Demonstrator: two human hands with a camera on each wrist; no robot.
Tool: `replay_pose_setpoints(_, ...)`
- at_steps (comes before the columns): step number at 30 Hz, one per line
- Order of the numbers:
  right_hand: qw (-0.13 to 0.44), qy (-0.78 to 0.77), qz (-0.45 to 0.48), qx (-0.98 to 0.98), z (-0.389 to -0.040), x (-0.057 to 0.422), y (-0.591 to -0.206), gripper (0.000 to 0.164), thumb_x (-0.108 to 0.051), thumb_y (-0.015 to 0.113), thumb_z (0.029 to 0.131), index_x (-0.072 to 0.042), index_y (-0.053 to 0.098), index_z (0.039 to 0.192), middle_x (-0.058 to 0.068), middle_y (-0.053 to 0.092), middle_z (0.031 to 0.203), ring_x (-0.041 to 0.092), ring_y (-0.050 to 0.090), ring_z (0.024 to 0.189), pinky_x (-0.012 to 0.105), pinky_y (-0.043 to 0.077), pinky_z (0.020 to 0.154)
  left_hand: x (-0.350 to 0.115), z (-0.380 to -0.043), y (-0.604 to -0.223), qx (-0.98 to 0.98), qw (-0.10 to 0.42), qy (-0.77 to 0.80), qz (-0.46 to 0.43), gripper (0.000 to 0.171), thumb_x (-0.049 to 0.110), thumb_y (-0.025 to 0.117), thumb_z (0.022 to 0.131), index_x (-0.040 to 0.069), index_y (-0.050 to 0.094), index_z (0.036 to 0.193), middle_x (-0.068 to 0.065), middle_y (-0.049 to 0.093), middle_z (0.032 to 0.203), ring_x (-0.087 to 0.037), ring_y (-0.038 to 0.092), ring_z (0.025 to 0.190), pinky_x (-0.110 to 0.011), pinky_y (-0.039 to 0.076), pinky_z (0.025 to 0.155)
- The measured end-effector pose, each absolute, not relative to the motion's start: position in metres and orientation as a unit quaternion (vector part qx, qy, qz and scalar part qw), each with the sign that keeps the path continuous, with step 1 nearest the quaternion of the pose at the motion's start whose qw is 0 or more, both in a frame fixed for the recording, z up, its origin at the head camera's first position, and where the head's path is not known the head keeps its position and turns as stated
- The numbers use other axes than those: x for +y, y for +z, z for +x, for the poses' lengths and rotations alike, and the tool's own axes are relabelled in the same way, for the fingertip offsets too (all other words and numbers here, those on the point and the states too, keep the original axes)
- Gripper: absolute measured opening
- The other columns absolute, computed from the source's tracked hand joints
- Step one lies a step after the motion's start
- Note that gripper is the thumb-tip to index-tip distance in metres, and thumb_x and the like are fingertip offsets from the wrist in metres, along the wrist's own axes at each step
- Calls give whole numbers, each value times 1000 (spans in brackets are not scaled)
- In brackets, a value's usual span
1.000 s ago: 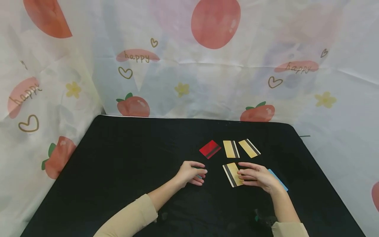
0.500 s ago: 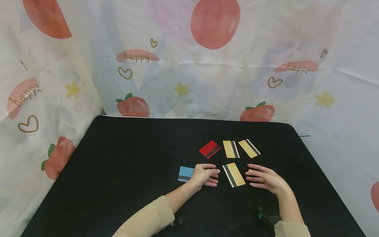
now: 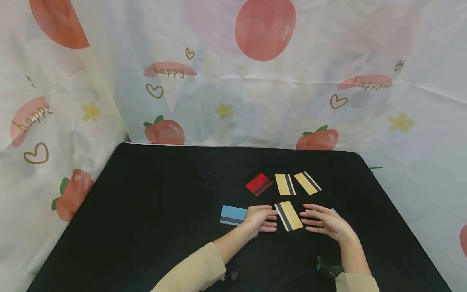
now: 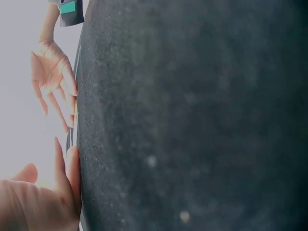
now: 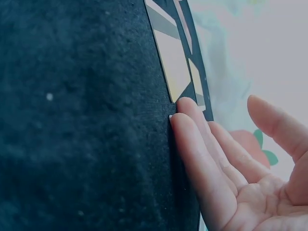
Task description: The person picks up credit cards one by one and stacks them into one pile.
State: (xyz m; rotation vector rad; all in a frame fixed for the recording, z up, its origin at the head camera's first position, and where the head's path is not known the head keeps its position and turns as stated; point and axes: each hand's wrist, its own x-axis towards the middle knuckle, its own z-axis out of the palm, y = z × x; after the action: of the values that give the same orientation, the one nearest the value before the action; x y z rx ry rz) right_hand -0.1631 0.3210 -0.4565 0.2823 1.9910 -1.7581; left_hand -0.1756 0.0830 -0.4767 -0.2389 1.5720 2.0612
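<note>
Since one second ago, the left hand (image 3: 260,219) has travelled toward 3 o'clock, fingertips now just beside the nearest gold card (image 3: 290,215). The blue card (image 3: 232,214), then mostly concealed by that hand, lies largely exposed at its 9 o'clock. The right hand (image 3: 326,221) has withdrawn toward 3 o'clock, uncovering the nearest gold card.

A small space screened off by white cloth (image 3: 262,101) printed with red fruit (image 3: 265,30), yellow flowers (image 3: 223,111) and the word "happy", hung behind and beside a black tabletop (image 3: 164,182); whether this is a home or a studio cannot be told.
</note>
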Motion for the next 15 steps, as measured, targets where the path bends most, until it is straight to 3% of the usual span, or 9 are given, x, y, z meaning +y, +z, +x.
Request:
replay_pose_setpoints(7,245,-649,101,714,-163,318,-456,64,-25,47,96,5,16,143,7,60,118,21,62,100,39,52,85,89,-175,-477,571,265,768,-116,40,7,65,81,-2,55,119,-15,67,93,-30,67,78,-41,57,66)
replay_pose_setpoints(15,262,-653,74,707,-164,314,-460,67,-29,47,96,4,14,143,5,58,121,20,62,101,37,52,86,93,-174,-478,565,261,771,-137,38,7,65,81,-1,56,117,-12,67,89,-25,68,76,-39,57,64)
